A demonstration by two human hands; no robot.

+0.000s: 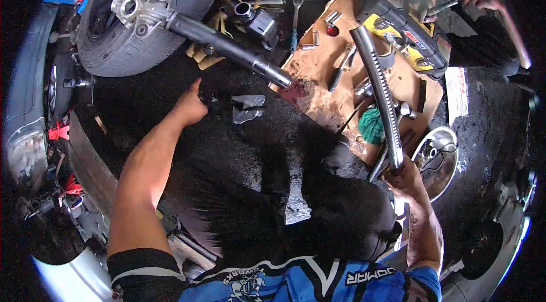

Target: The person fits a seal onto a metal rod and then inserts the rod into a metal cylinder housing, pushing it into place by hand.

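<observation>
My right hand is wrapped round the lower end of a steel steering rack bar, its row of teeth facing right. The bar stands tilted over the cardboard. My left hand is apart from everything, one finger stretched out toward the tire; its other fingers are partly hidden, and nothing shows in it. Above it, a steering rack housing with a black tube and a bare metal casting lies across the tire, its tube end reaching over the cardboard's edge. A green rag lies beside the bar.
On the stained cardboard lie sockets, a ratchet and a black-and-yellow tool case. A metal bowl stands at right. Another person's hand holds a short metal piece at upper right. A wrench lies behind.
</observation>
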